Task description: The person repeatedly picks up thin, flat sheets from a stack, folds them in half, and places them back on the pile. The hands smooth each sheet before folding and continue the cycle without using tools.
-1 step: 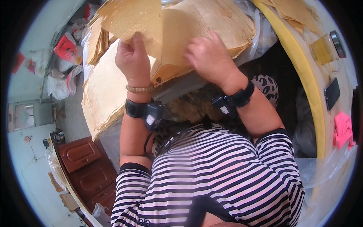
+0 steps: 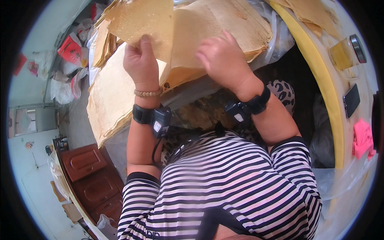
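My left hand [image 2: 141, 66] pinches the lower edge of a thin, yellowish-tan sheet [image 2: 144, 20], raised above the pile with its glossy side showing. Over the right-hand stack [image 2: 236, 26] of similar sheets is my right hand [image 2: 224, 62], its fingers curled together and slightly blurred. Whether anything lies between those fingers is hidden. Another stack of pale tan sheets [image 2: 110, 94] with ragged edges extends below and left of my left hand.
To the right, beyond a yellow edge strip [image 2: 326, 80], are a dark-lidded glass jar [image 2: 343, 54] of yellow contents, a black phone [image 2: 351, 101] and a pink cloth [image 2: 362, 138]. Bags [image 2: 72, 50] lie at far left; a brown wooden cabinet [image 2: 90, 172] stands lower left.
The right hand has shifted very slightly, and its fingers look less blurred. The left hand keeps its pinch on the sheet.
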A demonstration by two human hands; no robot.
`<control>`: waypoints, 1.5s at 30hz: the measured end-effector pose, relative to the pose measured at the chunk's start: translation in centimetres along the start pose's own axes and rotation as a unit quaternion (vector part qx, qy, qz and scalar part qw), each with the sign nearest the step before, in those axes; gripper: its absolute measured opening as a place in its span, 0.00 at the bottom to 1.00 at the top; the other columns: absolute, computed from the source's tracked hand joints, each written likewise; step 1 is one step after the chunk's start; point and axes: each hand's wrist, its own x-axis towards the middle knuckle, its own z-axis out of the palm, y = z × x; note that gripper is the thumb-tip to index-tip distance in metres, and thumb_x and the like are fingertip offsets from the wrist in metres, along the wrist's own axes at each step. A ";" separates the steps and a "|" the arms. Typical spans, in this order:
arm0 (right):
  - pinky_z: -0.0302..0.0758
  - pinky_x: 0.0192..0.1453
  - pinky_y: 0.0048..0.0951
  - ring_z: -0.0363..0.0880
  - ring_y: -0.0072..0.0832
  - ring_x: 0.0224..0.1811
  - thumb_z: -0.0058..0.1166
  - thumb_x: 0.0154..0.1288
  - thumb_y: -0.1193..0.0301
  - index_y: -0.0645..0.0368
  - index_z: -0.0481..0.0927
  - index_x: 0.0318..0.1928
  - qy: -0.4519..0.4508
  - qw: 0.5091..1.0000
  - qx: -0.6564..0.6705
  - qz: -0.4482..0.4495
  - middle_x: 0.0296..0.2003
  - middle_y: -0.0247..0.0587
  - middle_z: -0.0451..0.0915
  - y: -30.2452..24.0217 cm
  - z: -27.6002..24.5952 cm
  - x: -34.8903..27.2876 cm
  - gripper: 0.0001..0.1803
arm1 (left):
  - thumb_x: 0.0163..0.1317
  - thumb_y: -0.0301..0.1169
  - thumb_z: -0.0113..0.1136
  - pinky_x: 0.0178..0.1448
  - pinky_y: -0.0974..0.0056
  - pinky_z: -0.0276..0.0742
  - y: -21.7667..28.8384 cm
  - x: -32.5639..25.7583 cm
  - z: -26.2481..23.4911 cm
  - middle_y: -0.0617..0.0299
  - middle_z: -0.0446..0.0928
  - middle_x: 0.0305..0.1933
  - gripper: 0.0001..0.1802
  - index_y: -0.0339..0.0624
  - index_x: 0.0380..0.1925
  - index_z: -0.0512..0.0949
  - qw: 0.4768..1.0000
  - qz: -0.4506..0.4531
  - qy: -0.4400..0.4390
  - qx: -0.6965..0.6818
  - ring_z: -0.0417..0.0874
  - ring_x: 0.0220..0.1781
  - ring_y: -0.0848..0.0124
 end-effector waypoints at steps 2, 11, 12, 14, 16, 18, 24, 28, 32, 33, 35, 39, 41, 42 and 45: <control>0.74 0.69 0.43 0.83 0.44 0.57 0.56 0.74 0.68 0.59 0.86 0.54 0.130 0.987 0.091 -0.030 0.53 0.46 0.86 -1.1 0.2 0.9 0.15 | 0.76 0.32 0.66 0.37 0.72 0.81 -0.5 -0.6 -0.1 0.61 0.89 0.44 0.10 0.36 0.49 0.84 0.985 -0.152 -0.040 -0.073 0.86 0.38 0.79; 0.72 0.72 0.50 0.77 0.57 0.67 0.55 0.78 0.57 0.68 0.79 0.64 0.159 0.980 0.115 -0.024 0.65 0.60 0.79 -2.2 7.6 2.6 0.27 | 0.75 0.33 0.67 0.38 0.68 0.90 -1.7 -1.2 -1.7 0.55 0.90 0.47 0.12 0.36 0.50 0.84 0.984 -0.120 -0.032 -0.125 0.92 0.44 0.70; 0.69 0.75 0.51 0.75 0.58 0.69 0.54 0.78 0.55 0.68 0.79 0.64 0.153 0.983 0.098 -0.017 0.66 0.60 0.79 -2.3 7.7 2.5 0.29 | 0.75 0.33 0.66 0.38 0.68 0.90 -1.5 -1.0 -2.1 0.55 0.90 0.47 0.12 0.36 0.50 0.84 0.981 -0.149 -0.043 -0.115 0.93 0.44 0.69; 0.65 0.77 0.55 0.72 0.58 0.72 0.53 0.78 0.51 0.66 0.79 0.65 0.141 0.987 0.071 -0.037 0.66 0.58 0.79 -2.3 7.2 2.3 0.31 | 0.76 0.33 0.66 0.39 0.67 0.90 -1.0 -0.5 -2.5 0.55 0.90 0.48 0.12 0.36 0.51 0.84 0.976 -0.166 -0.078 -0.117 0.93 0.45 0.69; 0.63 0.78 0.57 0.70 0.58 0.74 0.53 0.78 0.47 0.65 0.79 0.65 0.116 0.990 0.072 -0.045 0.66 0.56 0.79 -2.5 6.4 2.1 0.33 | 0.79 0.34 0.62 0.43 0.68 0.90 -0.3 -0.2 -2.3 0.57 0.90 0.49 0.14 0.37 0.56 0.82 0.975 -0.166 -0.134 -0.063 0.93 0.47 0.69; 0.64 0.77 0.57 0.69 0.58 0.74 0.53 0.76 0.44 0.62 0.80 0.65 0.082 0.990 0.100 -0.051 0.66 0.55 0.79 -2.6 5.8 1.9 0.34 | 0.80 0.34 0.59 0.47 0.68 0.90 0.6 -0.4 -2.0 0.58 0.90 0.49 0.16 0.37 0.59 0.81 0.973 -0.143 -0.184 -0.008 0.92 0.49 0.71; 0.83 0.35 0.41 0.87 0.41 0.30 0.66 0.64 0.49 0.53 0.88 0.45 -0.060 0.974 0.183 0.118 0.30 0.48 0.86 0.3 6.4 2.5 0.22 | 0.68 0.27 0.68 0.52 0.63 0.86 3.1 -4.5 -5.0 0.57 0.90 0.46 0.10 0.43 0.48 0.88 0.919 0.185 -0.301 0.175 0.92 0.49 0.66; 0.84 0.51 0.44 0.89 0.46 0.40 0.67 0.68 0.55 0.60 0.86 0.55 0.031 0.991 0.086 0.096 0.41 0.55 0.89 5.2 3.8 3.3 0.25 | 0.65 0.26 0.70 0.56 0.59 0.85 2.6 -7.2 -12.5 0.56 0.90 0.47 0.09 0.43 0.46 0.88 0.897 0.231 -0.234 0.294 0.91 0.50 0.61; 0.74 0.71 0.42 0.82 0.51 0.62 0.68 0.68 0.53 0.73 0.77 0.66 0.219 0.950 0.036 0.220 0.59 0.63 0.83 5.8 0.7 3.2 0.39 | 0.68 0.24 0.67 0.60 0.59 0.83 1.7 -10.8 -22.7 0.56 0.90 0.49 0.09 0.42 0.46 0.88 0.882 0.181 -0.087 0.427 0.89 0.54 0.60; 0.71 0.75 0.41 0.79 0.51 0.68 0.68 0.67 0.52 0.76 0.75 0.67 0.308 0.931 -0.067 0.183 0.63 0.64 0.81 4.7 0.0 3.2 0.41 | 0.67 0.24 0.67 0.58 0.58 0.83 1.4 -11.9 -24.6 0.55 0.89 0.48 0.09 0.43 0.46 0.88 0.892 0.147 -0.037 0.426 0.88 0.53 0.59; 0.72 0.76 0.40 0.78 0.44 0.71 0.68 0.71 0.60 0.67 0.76 0.69 0.338 0.938 -0.020 0.073 0.66 0.58 0.80 0.6 -0.3 3.4 0.34 | 0.73 0.28 0.65 0.50 0.62 0.83 0.8 -13.8 -27.4 0.56 0.89 0.43 0.07 0.40 0.45 0.88 0.908 0.022 0.067 0.413 0.88 0.44 0.64; 0.77 0.70 0.40 0.82 0.42 0.65 0.67 0.72 0.66 0.58 0.86 0.59 0.080 0.951 0.252 -0.158 0.58 0.46 0.87 -11.5 2.8 4.9 0.19 | 0.79 0.43 0.61 0.37 0.72 0.78 -0.1 -14.6 -29.1 0.62 0.89 0.34 0.19 0.37 0.47 0.87 0.934 -0.316 0.144 0.089 0.83 0.30 0.79; 0.78 0.70 0.41 0.83 0.42 0.64 0.69 0.70 0.62 0.55 0.88 0.57 0.061 0.939 0.238 -0.242 0.56 0.44 0.88 -16.6 5.2 5.8 0.19 | 0.79 0.46 0.61 0.36 0.73 0.77 -0.3 -14.0 -28.5 0.63 0.89 0.34 0.21 0.37 0.50 0.87 0.922 -0.370 0.117 0.004 0.83 0.30 0.79; 0.76 0.71 0.42 0.82 0.43 0.65 0.68 0.70 0.61 0.55 0.87 0.58 0.048 0.932 0.231 -0.275 0.58 0.45 0.87 -18.3 6.2 6.1 0.20 | 0.79 0.47 0.60 0.35 0.74 0.76 -0.2 -13.6 -28.1 0.63 0.89 0.35 0.22 0.37 0.52 0.86 0.915 -0.388 0.104 -0.041 0.83 0.30 0.79; 0.71 0.77 0.45 0.74 0.47 0.73 0.67 0.70 0.61 0.55 0.84 0.63 -0.010 0.938 0.194 -0.287 0.66 0.50 0.81 -21.7 8.8 7.1 0.25 | 0.77 0.43 0.64 0.34 0.73 0.78 -0.2 -12.3 -26.6 0.63 0.88 0.33 0.16 0.41 0.46 0.84 0.908 -0.394 0.126 -0.068 0.84 0.30 0.78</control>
